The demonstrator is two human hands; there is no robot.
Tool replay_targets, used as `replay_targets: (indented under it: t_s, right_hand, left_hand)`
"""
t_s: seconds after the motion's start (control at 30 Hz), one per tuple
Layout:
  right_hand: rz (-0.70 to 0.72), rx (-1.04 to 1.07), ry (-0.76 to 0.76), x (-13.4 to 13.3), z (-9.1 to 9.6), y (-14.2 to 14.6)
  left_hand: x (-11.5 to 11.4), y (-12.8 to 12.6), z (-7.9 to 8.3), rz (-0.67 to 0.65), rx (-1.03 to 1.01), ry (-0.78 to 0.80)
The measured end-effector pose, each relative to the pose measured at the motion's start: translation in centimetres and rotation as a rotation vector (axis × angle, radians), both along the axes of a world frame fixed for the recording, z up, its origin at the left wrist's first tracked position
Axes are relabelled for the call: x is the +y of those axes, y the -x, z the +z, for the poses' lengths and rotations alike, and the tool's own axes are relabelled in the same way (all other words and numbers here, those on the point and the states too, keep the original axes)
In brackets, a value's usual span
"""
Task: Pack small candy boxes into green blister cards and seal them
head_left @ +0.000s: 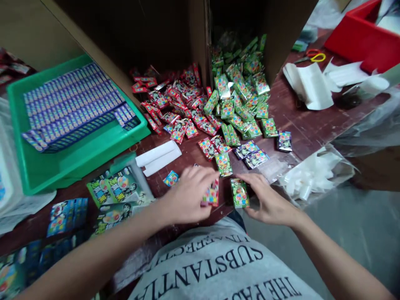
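Note:
Near the front edge of the table, my left hand (192, 193) is closed around a small red box (213, 193) with a colourful print. To its right, my right hand (265, 198) grips a small green box (240, 193) between thumb and fingers. A loose green box (223, 163) lies just beyond the two hands. Behind it are a pair of red boxes (215, 146) and two dark purple boxes (251, 154). A small blue packet (171, 178) lies left of my left hand.
Red boxes (178, 100) and green boxes (243, 91) spill from cardboard cartons. A green tray (84, 162) with rows of purple boxes stands left. Flat printed packs (120, 187) lie nearer. Scissors (312, 56), a red bin (362, 41) and a bag of white pieces (315, 175) are right.

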State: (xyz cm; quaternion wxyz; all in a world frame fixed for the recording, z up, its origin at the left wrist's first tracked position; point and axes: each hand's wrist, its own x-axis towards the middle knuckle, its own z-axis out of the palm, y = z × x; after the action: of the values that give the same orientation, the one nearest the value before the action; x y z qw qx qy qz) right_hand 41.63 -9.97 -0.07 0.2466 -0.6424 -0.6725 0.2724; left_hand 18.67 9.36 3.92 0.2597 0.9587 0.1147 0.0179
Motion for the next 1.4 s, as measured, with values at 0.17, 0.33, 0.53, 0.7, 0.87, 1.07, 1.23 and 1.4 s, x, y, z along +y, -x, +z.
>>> replay_targets:
  t_s: [0.17,0.33,0.53,0.7,0.87,1.07,1.23,1.4]
  right_hand:
    - [-0.029,-0.009,0.044,-0.7,-1.6,1.5]
    - [0.052,-0.109,0.055,-0.2,-2.6,2.1]
    - [0.237,-0.171,0.034,0.7,-2.7,2.8]
    - [0.336,-0.119,0.014,1.7,-2.7,3.1]
    - [0.352,-0.064,-0.005,2.1,-3.2,2.7]
    - [0.361,-0.099,-0.028,1.7,-3.4,2.7]
    - [0.406,-0.076,-0.096,2.1,-4.0,3.5]
    - [0.421,0.012,-0.128,2.6,-4.9,4.2]
  left_hand:
    - [-5.6,2.6,-3.1,0.277,-0.145,0.367]
    - [-6.7,3.6,-5.9,0.289,-0.278,0.441]
    - [-7.6,5.6,-6.5,0.291,-0.104,0.117]
    - [-7.6,5.9,-5.7,0.284,-0.042,0.044]
    - [-7.5,5.4,-5.5,0.307,-0.015,0.050]
    - [-7.7,5.4,-5.4,0.337,0.018,0.000]
    - [-9.0,4.7,-5.8,0.372,0.044,-0.005]
    - [-8.8,6.0,-4.0,0.276,0.099,-0.058]
